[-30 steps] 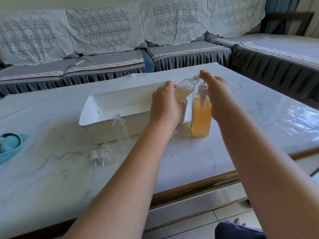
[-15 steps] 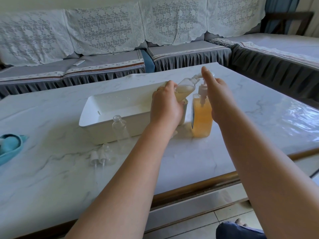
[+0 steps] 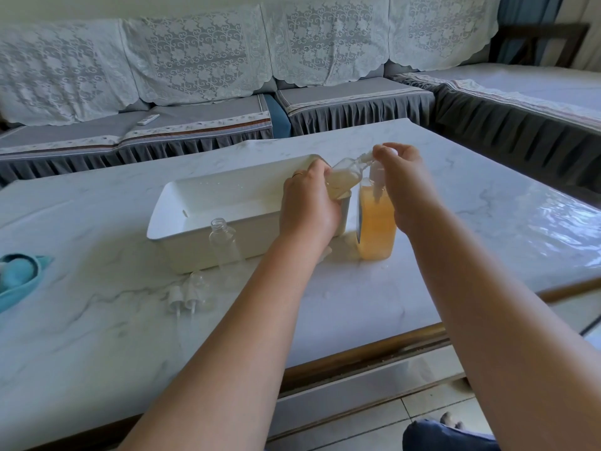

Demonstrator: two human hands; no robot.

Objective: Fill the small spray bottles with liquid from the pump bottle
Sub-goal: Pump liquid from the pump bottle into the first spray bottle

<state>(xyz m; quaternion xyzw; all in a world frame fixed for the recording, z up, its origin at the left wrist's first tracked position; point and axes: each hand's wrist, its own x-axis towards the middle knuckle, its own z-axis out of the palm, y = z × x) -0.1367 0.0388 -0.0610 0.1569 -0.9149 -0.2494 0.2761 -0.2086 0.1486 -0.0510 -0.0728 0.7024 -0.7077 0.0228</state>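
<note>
The pump bottle (image 3: 377,227) with orange liquid stands on the marble table, right of the white tray. My right hand (image 3: 409,190) is on top of it, fingers bent over the white pump head. My left hand (image 3: 307,206) grips a small spray bottle (image 3: 344,172), tilted with its open mouth against the pump nozzle; pale liquid fills part of it. A second small bottle (image 3: 222,236) stands upright, uncapped and clear, in front of the tray. Two white spray caps (image 3: 182,297) lie on the table nearer me.
The white rectangular tray (image 3: 169,206) sits mid-table, behind my left hand. A blue cloth (image 3: 19,275) lies at the left edge. Sofas with lace covers (image 3: 208,60) run along the far and right sides. The table's near edge (image 3: 374,353) has a wooden trim.
My right hand's fingers have bent down over the pump head, which sat under a raised finger before. My left hand keeps the small bottle at the nozzle.
</note>
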